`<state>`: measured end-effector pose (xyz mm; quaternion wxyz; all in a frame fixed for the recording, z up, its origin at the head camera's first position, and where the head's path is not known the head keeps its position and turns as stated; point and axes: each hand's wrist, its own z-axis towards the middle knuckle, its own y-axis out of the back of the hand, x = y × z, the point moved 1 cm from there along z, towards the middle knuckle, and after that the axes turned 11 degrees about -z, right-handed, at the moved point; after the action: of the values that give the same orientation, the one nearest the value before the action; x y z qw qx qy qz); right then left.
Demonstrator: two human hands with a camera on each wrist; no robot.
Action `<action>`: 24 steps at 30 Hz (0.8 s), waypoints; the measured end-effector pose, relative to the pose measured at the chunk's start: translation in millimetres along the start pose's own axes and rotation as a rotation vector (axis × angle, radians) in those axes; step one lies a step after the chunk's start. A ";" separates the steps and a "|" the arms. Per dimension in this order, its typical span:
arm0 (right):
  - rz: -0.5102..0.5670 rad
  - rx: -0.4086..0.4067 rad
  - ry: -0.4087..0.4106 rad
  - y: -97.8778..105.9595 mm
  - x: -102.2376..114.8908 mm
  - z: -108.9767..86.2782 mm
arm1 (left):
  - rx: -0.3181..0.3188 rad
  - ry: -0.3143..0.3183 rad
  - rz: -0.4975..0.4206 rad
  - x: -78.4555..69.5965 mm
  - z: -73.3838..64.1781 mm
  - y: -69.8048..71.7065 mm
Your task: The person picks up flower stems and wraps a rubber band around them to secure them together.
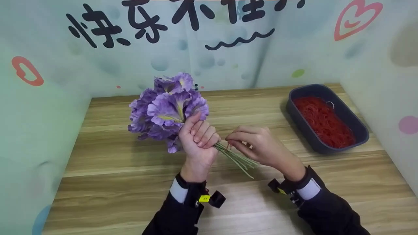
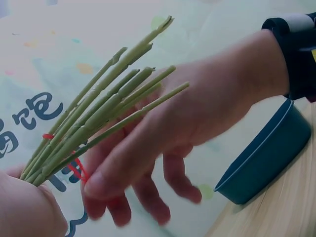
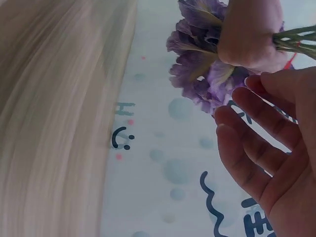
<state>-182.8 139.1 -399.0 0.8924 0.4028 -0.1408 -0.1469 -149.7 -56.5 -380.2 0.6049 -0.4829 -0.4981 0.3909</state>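
Note:
My left hand (image 1: 200, 140) grips a bunch of purple artificial flowers (image 1: 168, 107) by the stems, just under the blooms. The green stems (image 1: 238, 158) stick out of the fist towards the right, their ends fanned apart. Thumb and index finger of my right hand (image 1: 261, 143) pinch a thin red rubber band (image 2: 79, 168) beside the stems. Part of that band shows hooked over a stem on the far side in the left wrist view. The other fingers of the right hand are spread loosely in the right wrist view.
A dark blue plastic box (image 1: 326, 150) stands at the right on the wooden table (image 1: 120, 195), filled with a heap of red rubber bands (image 1: 323, 120). A small silvery ring lies among them. Printed cloth walls (image 1: 222, 65) enclose the table at the back and both sides.

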 end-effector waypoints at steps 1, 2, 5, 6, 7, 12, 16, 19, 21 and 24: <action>0.011 0.012 -0.005 -2.6 0.4 -0.5 | 0.015 0.002 -0.003 0.9 -0.8 -0.4; 0.025 0.027 -0.015 -5.9 1.1 -1.5 | 0.031 0.004 -0.006 1.8 -1.6 -0.8; 0.091 0.084 -0.054 -16.7 6.1 -4.7 | 0.079 -0.020 -0.012 2.9 -3.3 -1.7; 0.112 0.098 -0.064 -20.6 8.7 -5.5 | 0.091 -0.033 -0.020 2.6 -3.7 -2.0; 0.135 0.110 -0.072 -24.5 12.0 -6.0 | 0.098 -0.051 -0.028 1.8 -3.8 -2.2; 0.090 0.169 -0.045 -38.7 32.6 -6.3 | 0.106 -0.137 -0.059 -6.3 -4.3 -5.7; 0.022 0.230 -0.032 -39.7 48.9 -6.6 | 0.095 -0.194 -0.064 -14.1 -3.2 -8.5; 0.052 0.241 -0.031 -37.6 59.8 -3.9 | 0.089 -0.234 -0.073 -19.3 -1.4 -8.7; 0.044 0.223 -0.017 -36.7 65.5 -2.8 | 0.087 -0.258 -0.071 -22.1 -0.2 -7.9; -0.018 0.188 0.007 -35.4 72.5 -2.7 | 0.086 -0.286 -0.055 -25.4 1.6 -5.1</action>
<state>-120.6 91.3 -418.0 0.8499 0.4863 -0.1474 -0.1396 -156.4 -81.6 -380.9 0.5583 -0.3820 -0.5753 0.4599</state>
